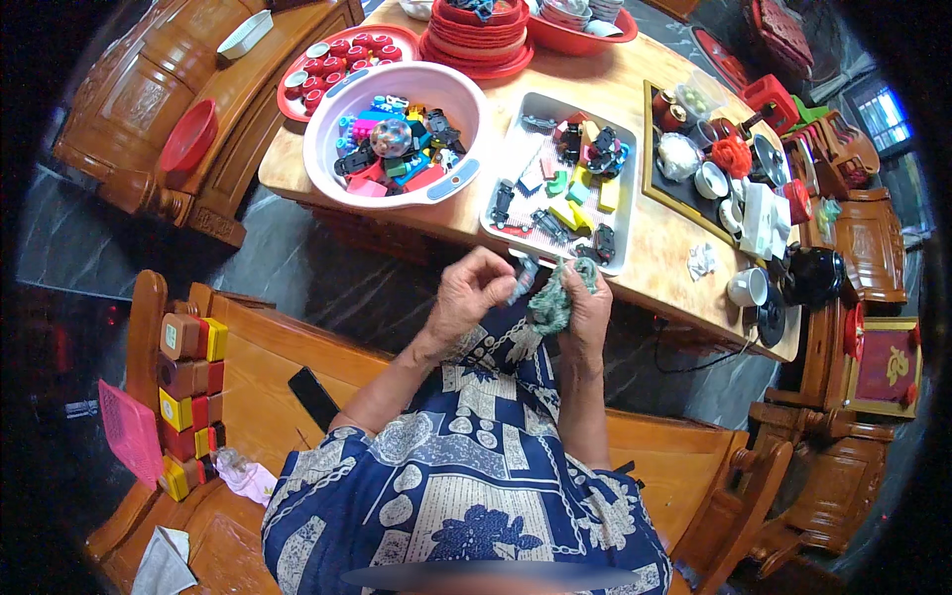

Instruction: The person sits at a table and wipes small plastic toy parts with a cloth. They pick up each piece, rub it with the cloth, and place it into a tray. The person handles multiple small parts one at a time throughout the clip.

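My right hand [587, 305] grips a bunched green mesh cloth [552, 301] over my lap, just off the table's front edge. My left hand [474, 286] is beside it, thumb and forefinger together at a small blue-grey object [525, 277], possibly a toy car; the fingers partly hide it. Beyond my hands lies a grey-rimmed white tray [638, 171] with toy cars and coloured blocks. Left of it, a pale pink basin [316, 141] holds building bricks, toy cars and a clear ball with coloured bits.
Red cups stand on a red tray [286, 104] behind the basin, near stacked red plates [476, 44]. A black tea tray [673, 197] with cups is at the right, near a white mug [747, 287] and crumpled tissue [700, 262]. A phone [313, 398] lies on the wooden bench [275, 335].
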The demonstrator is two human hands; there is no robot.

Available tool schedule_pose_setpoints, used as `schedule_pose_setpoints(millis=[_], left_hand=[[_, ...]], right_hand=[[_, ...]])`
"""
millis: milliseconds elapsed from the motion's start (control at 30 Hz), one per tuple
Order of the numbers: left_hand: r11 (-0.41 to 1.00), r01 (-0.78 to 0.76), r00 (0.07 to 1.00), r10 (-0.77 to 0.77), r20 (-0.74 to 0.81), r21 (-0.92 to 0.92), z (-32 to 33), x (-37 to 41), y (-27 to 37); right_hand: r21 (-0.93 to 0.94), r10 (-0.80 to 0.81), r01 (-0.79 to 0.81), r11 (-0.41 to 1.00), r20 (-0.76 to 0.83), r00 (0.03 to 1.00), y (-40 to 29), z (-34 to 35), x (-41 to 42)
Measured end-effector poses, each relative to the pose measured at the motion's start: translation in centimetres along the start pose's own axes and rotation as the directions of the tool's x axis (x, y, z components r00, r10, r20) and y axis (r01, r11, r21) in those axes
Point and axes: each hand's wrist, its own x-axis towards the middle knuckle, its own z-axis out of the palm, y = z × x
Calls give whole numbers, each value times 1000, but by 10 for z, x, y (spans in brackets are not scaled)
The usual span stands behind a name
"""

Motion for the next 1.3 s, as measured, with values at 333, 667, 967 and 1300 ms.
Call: schedule_pose_setpoints(millis=[333,667,967,1300], left_hand=[[231,-314,696,716,58,921,-76,99,39],[-239,-101,769,597,228,966,-98,147,13],[-175,-459,713,512,479,871,-14,149,-19],[-230,-519,794,227,564,824,9,184,-74]], right_hand=[[340,195,-257,905,209,958,19,-15,-7],[386,157,-228,894,206,966,13,-29,-5],[454,246,-303,838,180,952,21,-37,-1],[371,141,-218,903,223,964,13,-47,-7]])
